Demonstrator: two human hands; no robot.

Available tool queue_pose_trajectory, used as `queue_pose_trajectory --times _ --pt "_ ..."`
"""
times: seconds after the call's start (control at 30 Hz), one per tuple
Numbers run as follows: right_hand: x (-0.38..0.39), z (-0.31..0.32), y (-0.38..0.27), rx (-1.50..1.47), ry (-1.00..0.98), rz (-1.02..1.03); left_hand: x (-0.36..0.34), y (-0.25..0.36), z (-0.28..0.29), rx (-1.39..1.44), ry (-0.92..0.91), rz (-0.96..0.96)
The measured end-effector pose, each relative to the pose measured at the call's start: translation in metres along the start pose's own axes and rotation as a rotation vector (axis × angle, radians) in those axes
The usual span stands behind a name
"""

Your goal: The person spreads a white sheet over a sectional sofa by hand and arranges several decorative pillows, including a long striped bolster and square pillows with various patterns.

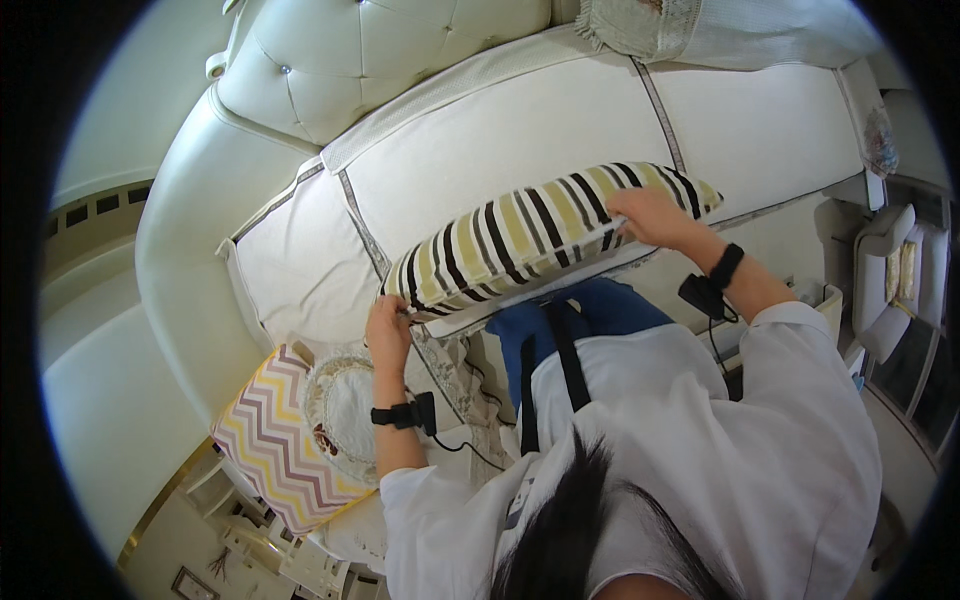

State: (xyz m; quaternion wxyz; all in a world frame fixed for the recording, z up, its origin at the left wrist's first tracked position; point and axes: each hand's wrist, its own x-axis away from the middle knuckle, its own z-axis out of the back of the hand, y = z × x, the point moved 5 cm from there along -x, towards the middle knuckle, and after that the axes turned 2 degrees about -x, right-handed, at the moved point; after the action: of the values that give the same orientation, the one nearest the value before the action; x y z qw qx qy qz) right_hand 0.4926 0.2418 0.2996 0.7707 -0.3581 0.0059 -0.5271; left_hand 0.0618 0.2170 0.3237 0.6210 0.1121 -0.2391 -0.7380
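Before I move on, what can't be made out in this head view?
All in the head view:
Underside of the striped cushion: faces away from the camera.
Sofa seat under it: covered by that cushion.
Right edge of the round white pad: behind the left forearm.
Top of the backrest: cut off by the upper edge.
Image in the picture frame: too small.

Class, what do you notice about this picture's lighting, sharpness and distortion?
In the head view, black corners frame the image; in the head view, the brightly lit sofa seat appears bowed; in that same view, the striped cushion looks fairly sharp, while the lower-left furniture is too small to judge.
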Motion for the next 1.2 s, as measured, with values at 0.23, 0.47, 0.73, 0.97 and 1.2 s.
queue_pose_trajectory --times 0.23,0.47,0.73,0.97,1.2 --pt "-0.122 0.063 0.034 0.238 0.574 -0.1 -0.136 -0.02 0.006 -0.269 0.397 0.027" --pt "-0.131 -0.076 -0.041 0.303 0.365 0.136 -0.128 0.065 -0.152 -0.207 -0.076 -0.201" --pt "-0.172 -0.124 0.047 0.386 0.326 0.0 -0.155 -0.018 -0.2 -0.392 -0.026 -0.216" --pt "-0.259 -0.107 0.073 0.311 0.374 -0.167 -0.202 -0.058 -0.181 -0.066 0.077 -0.049" --pt "-0.304 -0.097 0.082 0.149 0.193 -0.04 -0.227 -0.067 -0.185 -0.114 0.182 -0.022"
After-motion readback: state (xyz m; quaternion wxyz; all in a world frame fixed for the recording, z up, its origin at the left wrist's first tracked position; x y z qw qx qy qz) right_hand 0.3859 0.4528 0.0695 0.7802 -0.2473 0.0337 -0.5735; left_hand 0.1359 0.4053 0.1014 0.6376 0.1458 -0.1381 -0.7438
